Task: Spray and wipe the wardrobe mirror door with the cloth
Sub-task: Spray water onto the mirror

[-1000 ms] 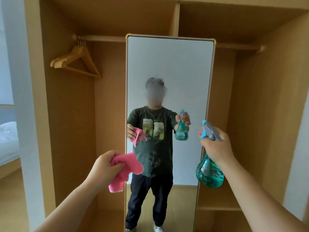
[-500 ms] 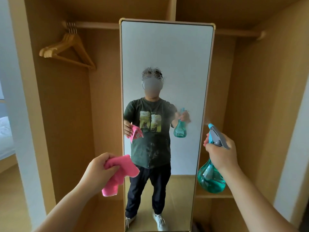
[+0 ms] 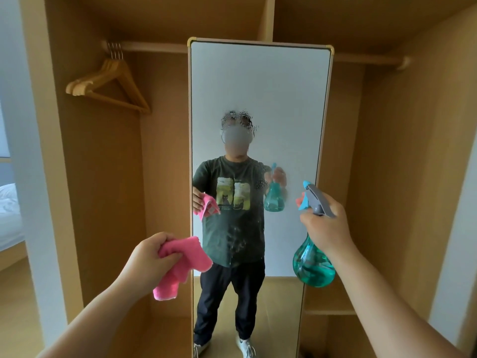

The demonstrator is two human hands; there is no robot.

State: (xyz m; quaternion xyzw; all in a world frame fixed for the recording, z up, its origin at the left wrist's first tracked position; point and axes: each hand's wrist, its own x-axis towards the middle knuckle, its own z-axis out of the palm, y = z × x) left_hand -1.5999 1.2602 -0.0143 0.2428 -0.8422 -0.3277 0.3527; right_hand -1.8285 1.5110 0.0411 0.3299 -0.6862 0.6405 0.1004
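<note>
Standing tall straight ahead, just beyond both hands: mirror door [image 3: 260,99], long axis upright, droplets on the glass. Left hand [image 3: 149,262] closed around pink cloth [image 3: 184,264], nearer the left edge. Right hand [image 3: 326,226] gripping spray bottle [image 3: 313,264], nozzle aimed at right side.

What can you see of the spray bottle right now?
The spray bottle is translucent teal plastic with a round bulb body, partly filled with liquid. Its grey spray head has a blue nozzle aimed at the mirror. The right hand grips its neck, holding it roughly upright in the air before the mirror's right edge. Nothing else touches it.
</note>
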